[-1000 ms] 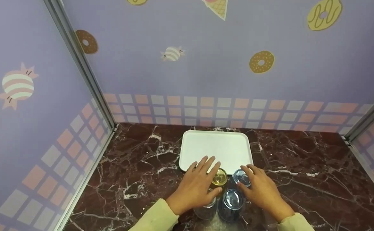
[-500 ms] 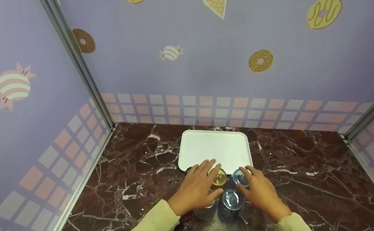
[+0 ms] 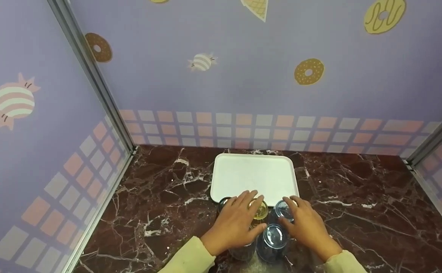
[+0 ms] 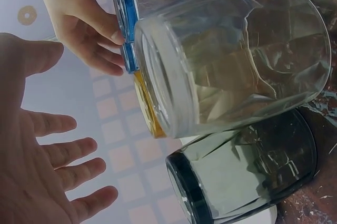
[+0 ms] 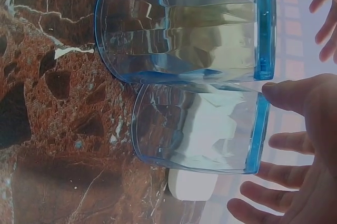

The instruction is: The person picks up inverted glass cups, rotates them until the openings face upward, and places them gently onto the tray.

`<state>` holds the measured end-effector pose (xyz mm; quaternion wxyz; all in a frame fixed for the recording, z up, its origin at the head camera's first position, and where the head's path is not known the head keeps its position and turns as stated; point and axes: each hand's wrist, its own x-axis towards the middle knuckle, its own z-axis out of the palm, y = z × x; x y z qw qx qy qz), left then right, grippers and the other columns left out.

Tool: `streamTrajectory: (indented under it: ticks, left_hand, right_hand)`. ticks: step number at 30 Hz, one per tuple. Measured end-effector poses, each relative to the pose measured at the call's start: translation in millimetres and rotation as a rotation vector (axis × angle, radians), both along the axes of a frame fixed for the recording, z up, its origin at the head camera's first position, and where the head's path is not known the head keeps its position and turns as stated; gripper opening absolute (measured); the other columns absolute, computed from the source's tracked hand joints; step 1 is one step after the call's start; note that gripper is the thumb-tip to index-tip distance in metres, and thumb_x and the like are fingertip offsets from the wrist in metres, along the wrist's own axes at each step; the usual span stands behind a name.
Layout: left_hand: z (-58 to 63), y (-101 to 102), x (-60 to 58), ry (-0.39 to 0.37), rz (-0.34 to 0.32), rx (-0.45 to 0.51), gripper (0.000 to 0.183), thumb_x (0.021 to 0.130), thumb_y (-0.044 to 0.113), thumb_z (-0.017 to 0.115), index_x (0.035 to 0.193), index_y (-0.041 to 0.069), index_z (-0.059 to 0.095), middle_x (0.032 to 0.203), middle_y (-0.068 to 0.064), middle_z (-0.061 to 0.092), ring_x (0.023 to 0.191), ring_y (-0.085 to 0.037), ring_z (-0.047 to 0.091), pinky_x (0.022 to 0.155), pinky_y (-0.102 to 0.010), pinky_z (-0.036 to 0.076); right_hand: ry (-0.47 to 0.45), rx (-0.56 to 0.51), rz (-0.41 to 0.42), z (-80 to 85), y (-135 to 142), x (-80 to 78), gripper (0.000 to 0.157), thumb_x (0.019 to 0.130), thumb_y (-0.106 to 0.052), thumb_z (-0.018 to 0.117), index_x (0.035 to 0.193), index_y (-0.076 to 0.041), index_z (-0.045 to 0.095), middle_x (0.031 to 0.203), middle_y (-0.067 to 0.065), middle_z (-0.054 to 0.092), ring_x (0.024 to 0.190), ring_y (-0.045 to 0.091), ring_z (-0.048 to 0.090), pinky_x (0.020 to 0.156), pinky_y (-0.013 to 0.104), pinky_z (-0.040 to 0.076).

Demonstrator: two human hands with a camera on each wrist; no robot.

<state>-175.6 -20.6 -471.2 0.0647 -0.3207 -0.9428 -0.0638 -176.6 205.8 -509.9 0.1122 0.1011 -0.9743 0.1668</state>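
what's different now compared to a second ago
The left hand has shifted slightly right and back toward the person, uncovering more of the dark-topped jar. Nothing was visibly gripped or released. The right hand barely moved; both blue-topped jars and the white tray stayed put.

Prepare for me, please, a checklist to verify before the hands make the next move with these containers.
1. Clear container, dark container, yellow-topped container, near blue container and far blue container standing, none tipped over: ok.
2. White tray lying flat on the table, behind them: ok.
3. Left hand gripping a container: not ok; its fingers are spread.
4. Right hand touching a blue container: cannot tell; its thumb is very close.
5. Hands apart from each other: ok.
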Motion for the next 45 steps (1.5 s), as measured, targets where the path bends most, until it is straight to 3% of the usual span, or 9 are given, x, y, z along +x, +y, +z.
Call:
streamTrajectory:
  ticks: [19,34,45]
  left_hand:
    - [-2.4,1.7,0.0,-0.047,-0.009,0.013,0.065,0.098,0.057,0.038,0.151,0.02,0.034,0.154,-0.005,0.037,0.143,-0.026,0.036,0.11,-0.047,0.038]
    - [-5.2,7.8,-0.9,-0.008,-0.019,0.017,0.063,0.098,0.057,0.039,0.148,0.019,0.038,0.151,-0.006,0.041,0.14,-0.025,0.04,0.107,-0.046,0.042]
    - [-5.2,9.6,0.0,0.008,-0.029,0.03,0.062,0.097,0.055,0.042,0.147,0.019,0.039,0.15,-0.006,0.043,0.139,-0.025,0.041,0.106,-0.044,0.043]
  right_hand:
    - [-0.067,0.01,-0.006,-2.5,-10.1,-1.8,0.065,0.078,-0.027,0.079,0.135,-0.008,0.054,0.132,0.02,0.055,0.115,0.04,0.057,0.086,0.054,0.052]
    - [0.004,-0.038,-0.004,-8.2,-5.5,-2.2,0.057,0.08,-0.019,0.077,0.132,-0.006,0.057,0.127,0.021,0.056,0.115,0.039,0.057,0.088,0.053,0.052]
    - [0.074,-0.039,0.009,-6.0,-2.0,0.7,0.055,0.079,-0.016,0.078,0.129,-0.003,0.057,0.123,0.025,0.056,0.111,0.041,0.058,0.082,0.054,0.053]
